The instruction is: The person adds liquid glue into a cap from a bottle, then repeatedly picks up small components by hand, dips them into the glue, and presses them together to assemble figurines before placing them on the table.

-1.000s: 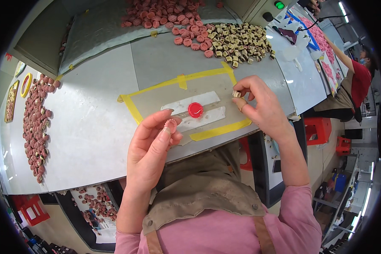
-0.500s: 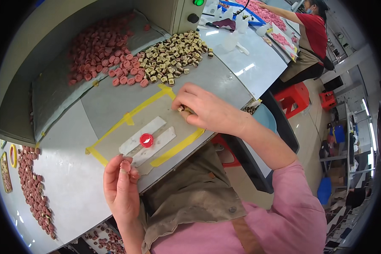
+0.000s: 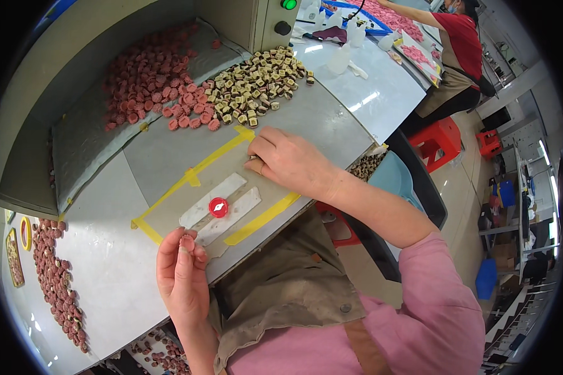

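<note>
My left hand (image 3: 184, 281) pinches a small pink ridged cup (image 3: 187, 243) between thumb and fingertips, over the front edge of the table. My right hand (image 3: 288, 161) is above the right end of a yellow-taped mat (image 3: 194, 194), its fingers closed; the small brown-and-cream piece in them is almost wholly hidden. Between the hands, a round red disc (image 3: 218, 207) with a pale diamond-shaped mark rests across two white strips (image 3: 239, 208).
Behind the mat lie a heap of pink ridged cups (image 3: 147, 87) and a heap of cream-and-brown square pieces (image 3: 256, 87), beside a machine housing (image 3: 100, 37). Filled pink pieces (image 3: 59, 287) line the left side. A blue basin (image 3: 394, 181) stands right; a co-worker (image 3: 460, 50) works far right.
My right hand has shifted slightly left and turned, so the brown-and-cream piece shows less. The left hand keeps its pinch on the pink cup. The whole view has shifted a little.
</note>
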Tool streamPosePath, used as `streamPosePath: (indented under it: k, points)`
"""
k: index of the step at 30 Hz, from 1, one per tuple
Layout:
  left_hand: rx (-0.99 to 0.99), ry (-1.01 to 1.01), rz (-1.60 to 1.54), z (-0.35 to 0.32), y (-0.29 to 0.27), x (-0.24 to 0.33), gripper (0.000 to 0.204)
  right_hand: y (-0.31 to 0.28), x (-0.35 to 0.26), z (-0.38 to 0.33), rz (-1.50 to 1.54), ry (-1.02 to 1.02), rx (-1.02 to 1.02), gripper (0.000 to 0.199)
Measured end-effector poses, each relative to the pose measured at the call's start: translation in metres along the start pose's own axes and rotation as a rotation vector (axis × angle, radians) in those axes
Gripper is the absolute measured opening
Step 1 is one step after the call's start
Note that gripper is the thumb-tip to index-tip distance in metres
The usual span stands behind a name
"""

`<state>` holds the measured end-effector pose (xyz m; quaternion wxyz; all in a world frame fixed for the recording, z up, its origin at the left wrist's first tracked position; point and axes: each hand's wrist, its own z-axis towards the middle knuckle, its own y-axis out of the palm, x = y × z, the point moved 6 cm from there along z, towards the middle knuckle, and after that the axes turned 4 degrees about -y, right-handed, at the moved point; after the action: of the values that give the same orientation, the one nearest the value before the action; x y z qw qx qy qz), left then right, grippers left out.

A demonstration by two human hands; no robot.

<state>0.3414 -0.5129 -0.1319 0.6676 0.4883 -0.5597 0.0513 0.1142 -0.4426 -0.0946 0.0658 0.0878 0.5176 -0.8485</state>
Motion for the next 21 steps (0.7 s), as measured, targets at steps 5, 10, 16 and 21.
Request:
streamPosePath:
  k: [5,10,16,21]
  points:
    - [0.009,-0.058,-0.03,0.005,0.004,0.001,0.03,-0.002,-0.006,-0.002,-0.115,0.025,0.068,0.022]
    - [0.023,-0.05,-0.06,0.003,-0.008,0.003,0.032,-0.011,-0.014,0.003,0.084,0.003,0.041,0.023]
    - [0.046,-0.075,-0.058,0.012,-0.012,0.005,0.033,-0.01,-0.017,0.001,0.102,-0.008,-0.071,0.011]
    - [-0.055,-0.086,-0.056,0.008,-0.025,0.01,0.033,0.003,-0.035,0.014,0.076,0.02,-0.155,0.013]
